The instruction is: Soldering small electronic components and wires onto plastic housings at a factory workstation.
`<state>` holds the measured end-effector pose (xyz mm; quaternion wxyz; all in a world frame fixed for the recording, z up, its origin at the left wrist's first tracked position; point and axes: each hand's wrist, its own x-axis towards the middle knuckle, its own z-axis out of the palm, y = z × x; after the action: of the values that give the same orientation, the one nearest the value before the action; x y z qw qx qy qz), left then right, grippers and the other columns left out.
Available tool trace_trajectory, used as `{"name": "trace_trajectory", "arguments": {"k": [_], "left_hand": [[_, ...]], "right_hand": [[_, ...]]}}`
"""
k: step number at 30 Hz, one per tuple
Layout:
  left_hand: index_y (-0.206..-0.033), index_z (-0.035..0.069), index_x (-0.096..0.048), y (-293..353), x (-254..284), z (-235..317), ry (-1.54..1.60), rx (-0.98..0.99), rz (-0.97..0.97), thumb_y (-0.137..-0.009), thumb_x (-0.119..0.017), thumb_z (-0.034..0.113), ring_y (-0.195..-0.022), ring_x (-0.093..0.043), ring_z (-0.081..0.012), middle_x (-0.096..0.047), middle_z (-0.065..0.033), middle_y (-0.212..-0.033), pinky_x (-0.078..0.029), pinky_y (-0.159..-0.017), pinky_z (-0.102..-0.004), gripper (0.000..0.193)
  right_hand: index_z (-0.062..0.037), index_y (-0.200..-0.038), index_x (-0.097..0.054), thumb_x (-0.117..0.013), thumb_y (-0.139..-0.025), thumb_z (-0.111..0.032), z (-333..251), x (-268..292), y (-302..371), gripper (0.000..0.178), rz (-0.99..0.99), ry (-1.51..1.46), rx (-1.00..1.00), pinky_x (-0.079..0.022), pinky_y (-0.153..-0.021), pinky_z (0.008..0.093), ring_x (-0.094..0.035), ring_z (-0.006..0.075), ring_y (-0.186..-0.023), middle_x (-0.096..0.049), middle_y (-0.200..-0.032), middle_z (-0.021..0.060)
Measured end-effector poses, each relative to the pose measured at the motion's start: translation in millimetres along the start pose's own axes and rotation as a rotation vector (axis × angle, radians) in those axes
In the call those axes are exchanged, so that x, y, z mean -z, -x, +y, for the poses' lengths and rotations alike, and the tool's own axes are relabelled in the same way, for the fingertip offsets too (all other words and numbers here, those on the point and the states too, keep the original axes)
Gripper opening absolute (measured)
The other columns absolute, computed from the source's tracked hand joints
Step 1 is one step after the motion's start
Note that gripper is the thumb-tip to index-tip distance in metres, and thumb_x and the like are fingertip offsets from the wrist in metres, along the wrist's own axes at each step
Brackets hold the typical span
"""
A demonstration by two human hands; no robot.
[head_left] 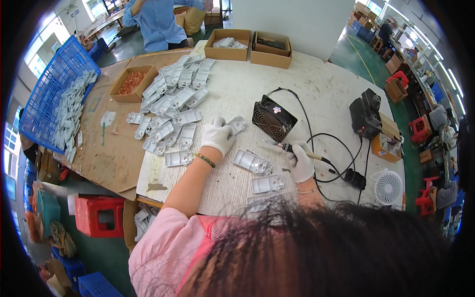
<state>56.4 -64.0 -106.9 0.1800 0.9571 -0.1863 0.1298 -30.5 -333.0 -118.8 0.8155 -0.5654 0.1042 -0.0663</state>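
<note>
My left hand (217,135), in a white glove, is closed on a small light-grey plastic housing (238,124) just left of the black square fan (274,119). My gloved right hand (300,162) grips a soldering iron (285,147) whose metal tip points left, in front of the fan and apart from the held housing. Between my forearms lie a few more grey housings (251,161), the nearest partly hidden by my hair. A large heap of similar housings (170,94) spreads to the left of my left hand.
A cardboard box of copper-coloured pieces (126,90) and a blue crate (34,111) of grey parts stand left. Two cardboard boxes (217,53) sit at the back. Cables loop right toward a black soldering station (363,116) and a small white fan (387,187). A person (159,24) is opposite.
</note>
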Motion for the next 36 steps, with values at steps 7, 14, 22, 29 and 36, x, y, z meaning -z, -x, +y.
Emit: {"name": "trace_trajectory", "arguments": {"k": [7,14,22,29,36], "left_hand": [[-0.081,0.010,-0.067,4,-6,7,0.211,-0.193,-0.133,-0.073,-0.071,0.020,-0.107,-0.054,-0.0297,-0.058,-0.0089,-0.118,-0.046,-0.090,-0.0394,0.014],[-0.078,0.005,-0.064,3,-8,7,0.361,-0.396,-0.122,-0.073,-0.069,0.011,-0.103,-0.056,-0.0298,-0.061,-0.0102,-0.117,-0.048,-0.087,-0.0370,0.010],[-0.075,0.004,-0.063,2,-11,5,0.389,-0.390,-0.125,-0.072,-0.069,0.010,-0.102,-0.056,-0.0292,-0.062,-0.0108,-0.115,-0.047,-0.087,-0.0370,0.009],[-0.075,0.004,-0.063,1,-12,5,0.360,-0.411,-0.121,-0.072,-0.069,0.011,-0.102,-0.056,-0.0294,-0.061,-0.0111,-0.115,-0.047,-0.088,-0.0374,0.009],[-0.074,0.004,-0.063,1,-10,5,0.373,-0.414,-0.115,-0.071,-0.069,0.010,-0.102,-0.057,-0.0293,-0.062,-0.0114,-0.114,-0.048,-0.087,-0.0372,0.009]], "right_hand": [[-0.0064,-0.087,-0.058,-0.055,-0.091,-0.019,-4,-5,2,0.014,-0.015,0.085,0.046,-0.032,-0.045,0.0140,-0.043,0.0003,-0.051,-0.056,-0.067,-0.0009],[-0.0055,-0.087,-0.059,-0.058,-0.089,-0.019,-13,-14,5,0.014,0.007,0.177,-0.025,-0.036,-0.046,0.0164,-0.044,0.0009,-0.052,-0.057,-0.065,-0.0008],[-0.0048,-0.087,-0.061,-0.060,-0.086,-0.019,-7,-10,3,0.014,-0.014,0.252,-0.010,-0.038,-0.048,0.0178,-0.047,0.0028,-0.053,-0.059,-0.067,0.0008],[-0.0043,-0.089,-0.062,-0.061,-0.086,-0.020,-8,-11,4,0.016,-0.011,0.273,-0.001,-0.039,-0.049,0.0181,-0.048,0.0034,-0.055,-0.059,-0.069,0.0011],[-0.0045,-0.089,-0.062,-0.062,-0.086,-0.020,-10,-12,5,0.016,-0.017,0.282,-0.003,-0.040,-0.049,0.0180,-0.048,0.0032,-0.055,-0.060,-0.069,0.0012]]}}
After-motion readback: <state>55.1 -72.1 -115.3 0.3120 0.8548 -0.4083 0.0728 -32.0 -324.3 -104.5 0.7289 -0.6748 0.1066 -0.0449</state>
